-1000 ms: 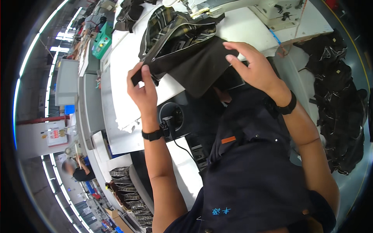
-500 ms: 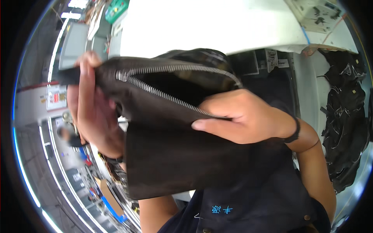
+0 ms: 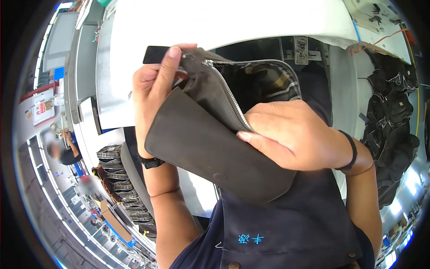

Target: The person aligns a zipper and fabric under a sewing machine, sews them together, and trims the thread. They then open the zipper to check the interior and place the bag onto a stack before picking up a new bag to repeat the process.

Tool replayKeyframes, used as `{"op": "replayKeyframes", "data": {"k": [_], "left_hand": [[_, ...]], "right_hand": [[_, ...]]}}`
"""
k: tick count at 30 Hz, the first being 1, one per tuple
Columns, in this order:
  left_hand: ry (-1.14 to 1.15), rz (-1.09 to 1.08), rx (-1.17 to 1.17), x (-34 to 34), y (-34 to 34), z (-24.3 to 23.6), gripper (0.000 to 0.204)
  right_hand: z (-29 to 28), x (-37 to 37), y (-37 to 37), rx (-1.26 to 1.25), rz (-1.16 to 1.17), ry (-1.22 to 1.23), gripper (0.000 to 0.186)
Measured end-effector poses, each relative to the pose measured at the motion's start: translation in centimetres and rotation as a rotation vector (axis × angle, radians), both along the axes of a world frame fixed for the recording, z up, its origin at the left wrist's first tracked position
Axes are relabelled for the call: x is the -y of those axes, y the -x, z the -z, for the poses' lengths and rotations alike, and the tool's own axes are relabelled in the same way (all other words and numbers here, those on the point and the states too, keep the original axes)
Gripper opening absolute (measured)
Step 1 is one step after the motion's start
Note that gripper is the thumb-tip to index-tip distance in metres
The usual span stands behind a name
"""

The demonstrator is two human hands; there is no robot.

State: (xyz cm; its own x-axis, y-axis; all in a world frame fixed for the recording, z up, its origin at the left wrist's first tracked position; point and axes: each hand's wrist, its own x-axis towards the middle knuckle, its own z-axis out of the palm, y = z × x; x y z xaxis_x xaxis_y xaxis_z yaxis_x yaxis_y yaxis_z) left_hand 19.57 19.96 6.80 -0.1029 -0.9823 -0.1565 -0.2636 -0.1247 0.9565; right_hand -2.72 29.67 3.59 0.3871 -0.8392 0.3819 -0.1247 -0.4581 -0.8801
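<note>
Held up before my apron is a dark grey-brown zipped bag (image 3: 215,143) with a rounded flap hanging down toward me. Its silver zipper (image 3: 232,96) is undone, and striped plaid lining (image 3: 273,78) shows in the mouth. My left hand (image 3: 154,87) pinches the bag's left end beside the zipper's end, thumb on top. A flat black rectangular piece (image 3: 156,54) sticks out past that thumb. My right hand (image 3: 293,134) grips the near zipper edge, thumb outside and fingers inside the mouth; the fingertips are hidden.
A white worktable (image 3: 233,22) spans the far side. Several plaid-lined pouches (image 3: 125,184) stand in a row at left. Dark bags (image 3: 389,130) are piled at right. Tools (image 3: 376,18) lie at the far right corner. Another person (image 3: 67,150) works in the left background.
The bag has tilted, its left end moving right and farther away, so more lining and the flap's outer face show. My left hand moved with it. My right hand keeps its grip.
</note>
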Motion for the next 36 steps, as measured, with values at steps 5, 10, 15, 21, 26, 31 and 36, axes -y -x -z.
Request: {"op": "replayKeyframes", "data": {"k": [5, 10, 15, 21, 26, 31, 36], "left_hand": [[-0.024, 0.045, -0.202, 3.5, -2.6, -0.8, 0.036], [-0.080, 0.067, -0.293, 5.7, -3.9, 2.8, 0.036], [-0.048, 0.104, -0.248, 6.1, -4.5, 4.2, 0.039], [-0.172, 0.098, -0.334, 5.4, -5.1, 4.9, 0.037], [-0.101, 0.089, -0.183, 4.2, -5.2, 5.9, 0.026], [-0.243, 0.055, -0.346, 4.7, -5.2, 6.4, 0.018], [-0.054, 0.065, -0.189, 4.8, -4.3, 6.7, 0.020]], "right_hand": [[0.7, 1.3, -0.6, -0.278, 0.028, 0.027, 0.014], [4.2, 3.5, -0.6, -0.483, 0.187, 0.122, 0.010], [5.2, 3.3, -0.8, -0.300, 0.157, -0.051, 0.015], [6.6, 2.5, -2.9, -0.169, 0.159, -0.147, 0.017], [7.8, 2.0, -3.7, -0.160, 0.125, -0.163, 0.017], [8.0, 1.9, -3.7, -0.170, 0.111, -0.328, 0.018], [8.0, 2.0, -2.9, -0.173, 0.086, -0.452, 0.021]]}}
